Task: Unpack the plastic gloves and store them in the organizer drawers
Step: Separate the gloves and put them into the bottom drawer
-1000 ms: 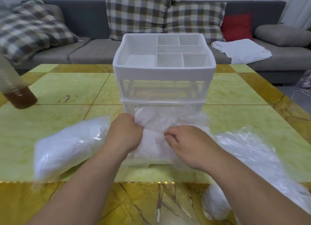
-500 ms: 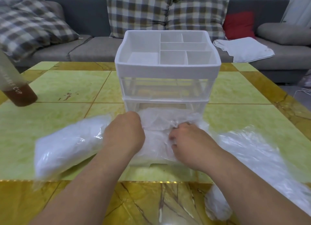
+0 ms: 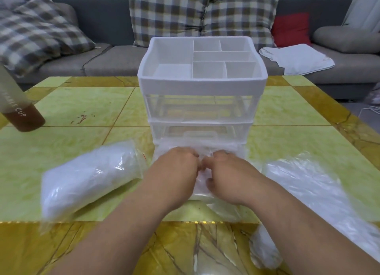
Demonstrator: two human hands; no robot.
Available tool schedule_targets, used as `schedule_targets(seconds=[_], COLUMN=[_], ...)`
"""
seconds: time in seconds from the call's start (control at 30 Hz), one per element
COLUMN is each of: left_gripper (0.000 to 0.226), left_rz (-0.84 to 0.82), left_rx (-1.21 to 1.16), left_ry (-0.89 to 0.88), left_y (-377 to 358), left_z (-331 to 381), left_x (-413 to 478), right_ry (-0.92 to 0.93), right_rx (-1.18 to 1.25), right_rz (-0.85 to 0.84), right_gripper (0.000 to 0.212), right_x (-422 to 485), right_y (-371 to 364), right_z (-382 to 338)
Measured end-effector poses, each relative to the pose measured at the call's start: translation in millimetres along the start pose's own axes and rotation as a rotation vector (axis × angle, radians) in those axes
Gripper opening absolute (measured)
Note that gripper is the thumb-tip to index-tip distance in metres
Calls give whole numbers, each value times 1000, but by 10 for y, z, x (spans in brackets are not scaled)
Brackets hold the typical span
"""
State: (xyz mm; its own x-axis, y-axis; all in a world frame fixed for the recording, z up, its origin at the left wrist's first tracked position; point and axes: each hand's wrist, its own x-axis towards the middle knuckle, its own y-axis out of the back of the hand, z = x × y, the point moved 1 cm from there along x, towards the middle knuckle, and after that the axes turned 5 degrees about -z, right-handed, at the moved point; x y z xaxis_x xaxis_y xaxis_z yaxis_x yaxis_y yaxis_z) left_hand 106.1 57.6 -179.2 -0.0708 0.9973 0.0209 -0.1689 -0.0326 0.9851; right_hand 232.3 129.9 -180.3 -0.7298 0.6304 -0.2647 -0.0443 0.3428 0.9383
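A white organizer with clear drawers stands mid-table. Its bottom drawer is pulled out toward me and holds a crumpled wad of clear plastic gloves. My left hand and my right hand sit side by side on that wad, fingers curled down into the plastic. A sealed pack of gloves lies to the left of the drawer. An emptied, flattened clear bag lies to the right.
A frosted bottle with brown liquid stands at the table's left edge. The organizer's top tray has several open compartments. A grey sofa with plaid cushions, a red cushion and a white cloth sits behind the yellow-green table.
Both hands have moved closer together and pushed forward and down onto the gloves in the bottom drawer. The wad now sits lower in the drawer.
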Motion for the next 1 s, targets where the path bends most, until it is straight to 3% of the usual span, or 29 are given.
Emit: schedule_targets(seconds=[0.1,0.27,0.4,0.47,0.53,0.63,0.7,0.77,0.9,1.0], left_gripper=[31,23,72,78,70,64,79,98,110,110], left_rz=[-56,-135,-275,-322,-353,-371,-377,-361,-317,-289], left_rx=[63,-55,-157,-107,-26,41,5,-39,-47,-37], left_ry=[-36,78,176,160,122,84,143,216,337,363], left_y=[-100,-104,-143,-167,-155,-139,-196,-252,-348,-358], left_z=[-36,-85,-150,-164,-107,-4,-25,-49,-49,-28], left_x=[53,91,150,200,246,291,310,328,369,363], right_ry=[35,54,-9,-76,-104,-94,-106,-155,-146,-151], right_rx=[-21,-2,67,43,51,132,177,218,268,212], right_rz=[9,0,61,146,195,67,37,18,7,88], right_gripper=[32,32,24,24,19,18,10,27,3,21], right_x=[13,5,-71,-150,-222,-233,-118,-2,-2,-131], right_y=[-14,17,172,307,386,314,149,28,120,302], right_z=[23,9,21,0,-40,-136,-115,-81,-44,40])
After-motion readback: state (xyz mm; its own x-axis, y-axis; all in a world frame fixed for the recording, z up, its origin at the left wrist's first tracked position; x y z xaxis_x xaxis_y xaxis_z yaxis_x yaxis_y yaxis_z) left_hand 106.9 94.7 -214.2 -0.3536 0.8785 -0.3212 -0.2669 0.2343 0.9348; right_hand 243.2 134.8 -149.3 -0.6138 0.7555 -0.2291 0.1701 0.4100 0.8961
